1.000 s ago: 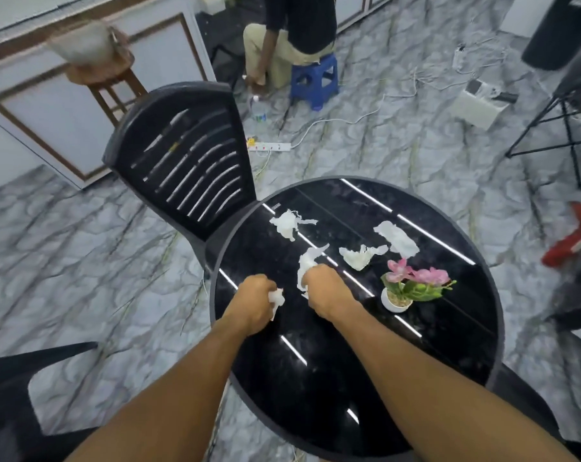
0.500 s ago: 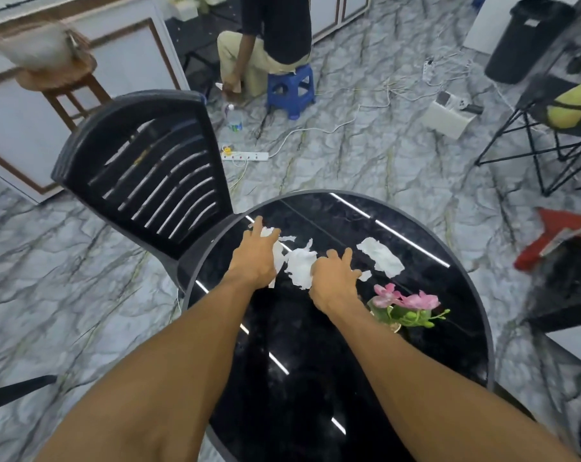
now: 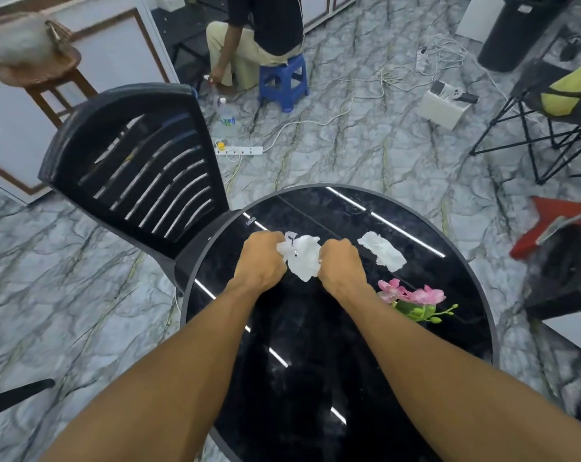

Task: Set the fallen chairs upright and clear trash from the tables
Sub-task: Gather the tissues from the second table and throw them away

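On the round black glossy table (image 3: 332, 378) my left hand (image 3: 260, 260) and my right hand (image 3: 341, 265) are both closed on a bunch of crumpled white tissue (image 3: 302, 256) held between them. One more flat white tissue piece (image 3: 381, 251) lies on the table just right of my right hand. A black slatted plastic chair (image 3: 142, 168) stands upright against the table's left rim.
A small pot of pink flowers (image 3: 412, 301) stands on the table by my right forearm. A person sits on a blue stool (image 3: 284, 81) beyond, with a bottle, power strip (image 3: 239, 150) and cables on the marble floor. A black bin (image 3: 516, 31) stands far right; a red object (image 3: 549, 225) lies right.
My hands went from separate pieces near the front edge to farther across the table, then closed and gathered the scattered tissues into one bunch between them. One piece still lies apart.
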Demonstrator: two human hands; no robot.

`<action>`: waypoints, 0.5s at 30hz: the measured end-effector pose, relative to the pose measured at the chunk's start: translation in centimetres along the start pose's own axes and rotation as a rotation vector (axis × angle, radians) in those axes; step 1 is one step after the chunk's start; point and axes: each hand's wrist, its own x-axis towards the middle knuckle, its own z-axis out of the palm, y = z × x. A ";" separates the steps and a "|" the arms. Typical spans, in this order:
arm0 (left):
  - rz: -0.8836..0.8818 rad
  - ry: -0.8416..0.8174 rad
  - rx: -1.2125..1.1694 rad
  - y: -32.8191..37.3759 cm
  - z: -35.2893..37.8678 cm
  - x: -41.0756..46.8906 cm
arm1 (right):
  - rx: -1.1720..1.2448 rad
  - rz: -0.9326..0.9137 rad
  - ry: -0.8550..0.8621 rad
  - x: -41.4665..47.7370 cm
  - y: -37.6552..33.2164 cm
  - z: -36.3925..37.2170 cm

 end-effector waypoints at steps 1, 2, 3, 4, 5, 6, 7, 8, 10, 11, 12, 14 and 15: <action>0.016 -0.010 -0.008 0.3 -0.2 0.3 | 0.020 0.014 0.018 0.7 -0.1 -1.0; 0.030 -0.014 -0.012 0.7 -0.3 0.6 | 0.047 0.030 0.037 1.4 0.0 -2.0; 0.044 -0.012 -0.004 1.5 -0.4 0.8 | 0.064 0.038 0.051 2.1 0.2 -3.2; 0.059 -0.014 0.006 2.3 -0.3 1.1 | 0.064 0.034 0.050 2.9 0.6 -4.4; 0.074 -0.023 0.008 3.3 -0.2 1.2 | 0.043 0.017 0.035 3.5 1.4 -5.7; 0.082 -0.044 -0.006 4.3 0.1 1.2 | 0.007 -0.007 0.004 4.0 2.4 -7.0; 0.088 -0.077 -0.023 5.4 0.5 1.3 | -0.029 -0.029 -0.034 4.2 3.7 -8.2; 0.100 -0.111 -0.035 6.4 1.1 1.5 | -0.049 -0.042 -0.066 4.2 5.1 -9.4; 0.110 -0.165 -0.035 8.2 2.4 2.1 | -0.056 -0.042 -0.109 3.9 8.1 -11.0; 0.109 -0.187 -0.021 8.9 3.1 2.5 | -0.052 -0.028 -0.122 3.8 9.7 -11.2; 0.104 -0.205 0.013 9.4 3.7 2.7 | -0.046 -0.005 -0.130 3.7 11.4 -11.1; 0.070 -0.207 0.166 10.0 4.8 2.9 | -0.032 0.033 -0.142 3.5 14.1 -10.0; 0.032 -0.184 0.270 9.9 5.3 2.9 | -0.017 0.034 -0.154 3.6 15.2 -9.2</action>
